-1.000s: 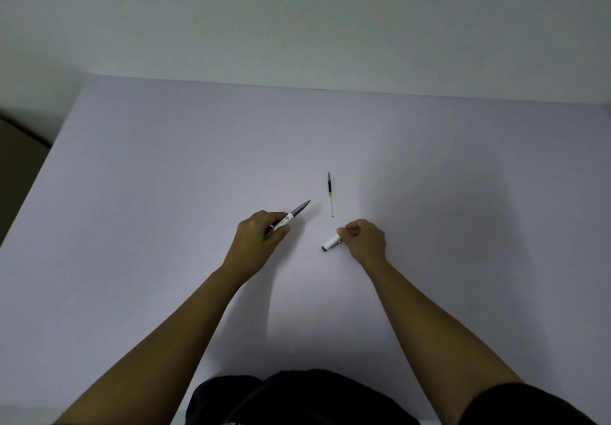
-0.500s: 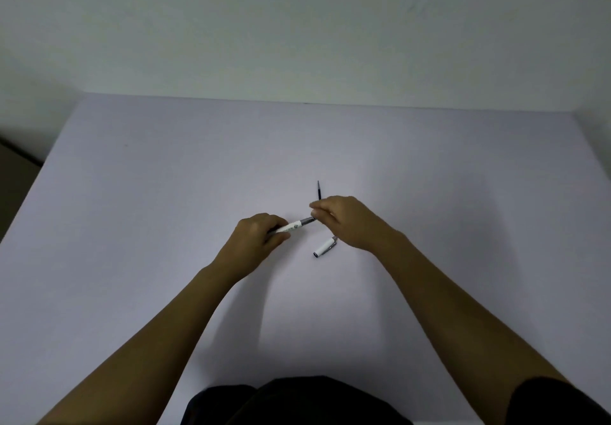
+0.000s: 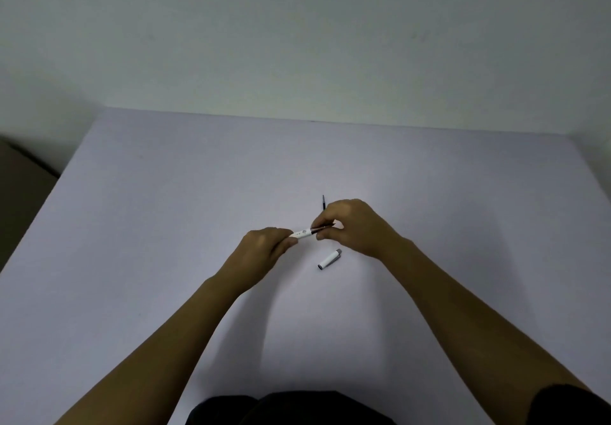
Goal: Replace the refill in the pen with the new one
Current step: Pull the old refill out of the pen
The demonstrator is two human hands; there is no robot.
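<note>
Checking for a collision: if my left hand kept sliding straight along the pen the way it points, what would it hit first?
Most likely the right hand, which grips the pen's other end opposite the left hand. The cap seems to lie below that line, though depth is unclear.

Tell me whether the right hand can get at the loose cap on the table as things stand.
Probably yes, once it lets go: the cap lies bare on the table just below the right hand, with nothing over it. But that hand's fingers are now pinching the pen.

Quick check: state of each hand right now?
Left hand: closed on the white pen barrel.
Right hand: pinching the pen's dark tip section.
</note>
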